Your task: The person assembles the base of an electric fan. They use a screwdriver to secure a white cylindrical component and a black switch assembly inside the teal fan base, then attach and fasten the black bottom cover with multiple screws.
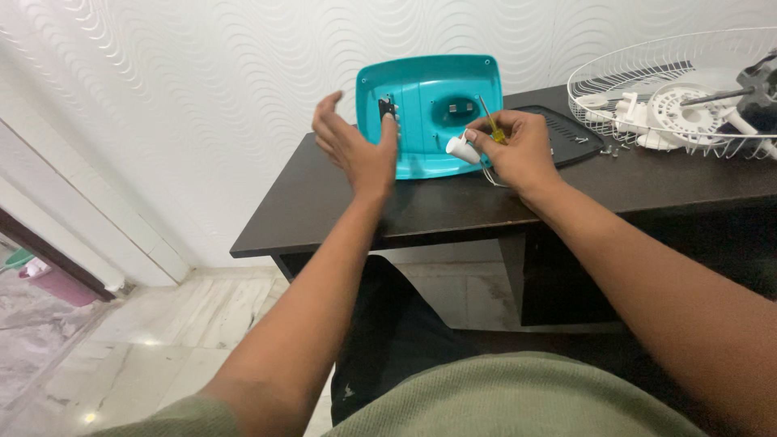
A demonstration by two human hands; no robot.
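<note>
- The dark table [340, 202] carries everything, and the work sits close to its back edge by the wall; a hard push could send parts sliding into each other.
- The white wire fan guard [672, 89] lies on the far right with loose white parts inside. My right elbow swinging out could knock it, I judge.
- The teal plastic base [433, 101] stands tilted near the wall, propped only by my left hand [356, 146], which is open, its fingertips against the base's left edge. If I ease off, it may tip flat.
- My right hand [518, 150] is closed around a small white cylinder [461, 148] and a yellow-handled screwdriver [490, 121], in front of the base's lower right. Two things in one grip could slip.
- Small screws [607, 150] lie loose near the guard; a sleeve brush might scatter them.
</note>
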